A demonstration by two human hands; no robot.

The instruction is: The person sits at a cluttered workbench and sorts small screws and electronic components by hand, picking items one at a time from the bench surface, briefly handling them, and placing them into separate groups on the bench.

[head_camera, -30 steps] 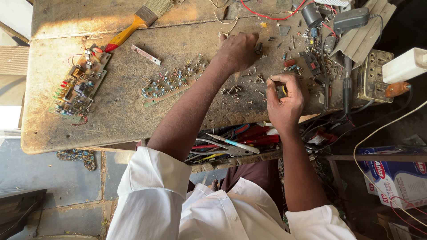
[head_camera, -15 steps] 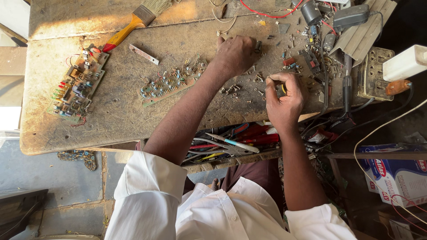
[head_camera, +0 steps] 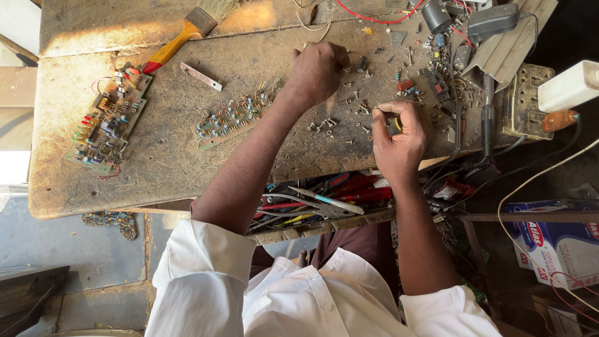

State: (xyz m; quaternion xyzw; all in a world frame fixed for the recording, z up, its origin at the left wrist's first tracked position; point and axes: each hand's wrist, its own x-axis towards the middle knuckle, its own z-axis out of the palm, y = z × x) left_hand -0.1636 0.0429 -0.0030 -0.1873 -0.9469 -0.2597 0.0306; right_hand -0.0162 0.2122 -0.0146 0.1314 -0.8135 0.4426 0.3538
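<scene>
While the left hand (head_camera: pixel 318 72) stays clenched, contents hidden, the right hand (head_camera: pixel 399 137) pinches a small yellow-black part (head_camera: pixel 397 123) near the counter's (head_camera: pixel 156 156) front edge.

paintbrush (head_camera: pixel 187 30), circuit board (head_camera: pixel 107 122), perhaps adapter (head_camera: pixel 493 20)

The person wears a white shirt, its sleeves rolled up above the elbows into thick, creased cuffs, so both forearms are bare. The cloth lies in soft folds over the shoulders and chest. Below the shirt, dark maroon trousers show at the lap. The left hand (head_camera: pixel 318 72) and right hand (head_camera: pixel 399 140) are bare, with no rings, watch or gloves visible.
</scene>
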